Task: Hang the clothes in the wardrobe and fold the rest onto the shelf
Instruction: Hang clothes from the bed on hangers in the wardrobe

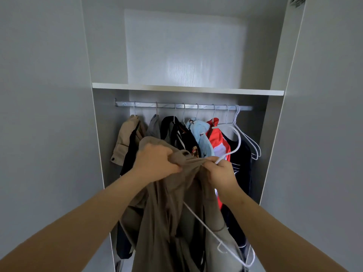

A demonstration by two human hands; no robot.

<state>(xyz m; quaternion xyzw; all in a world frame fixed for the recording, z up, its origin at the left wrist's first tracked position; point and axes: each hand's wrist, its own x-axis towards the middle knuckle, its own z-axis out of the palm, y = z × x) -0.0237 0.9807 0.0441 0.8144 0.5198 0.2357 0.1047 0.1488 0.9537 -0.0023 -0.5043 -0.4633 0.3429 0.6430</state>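
A taupe garment [169, 222] hangs in front of me, bunched at its top. My left hand [155, 162] grips that bunched top edge. My right hand [221, 172] pinches the cloth together with a white wire hanger [236, 148], whose hook curves up to the right. The hanger's lower bar runs down through the garment and comes out at the lower right. Behind my hands is the open wardrobe with a metal rail [184, 106], where several garments hang: beige, grey, black, light blue, red and navy.
A white shelf [186, 89] spans the wardrobe above the rail, with a white panel [184, 50] behind it. Empty white hangers [249, 140] hang at the rail's right end. Grey wardrobe walls stand on both sides.
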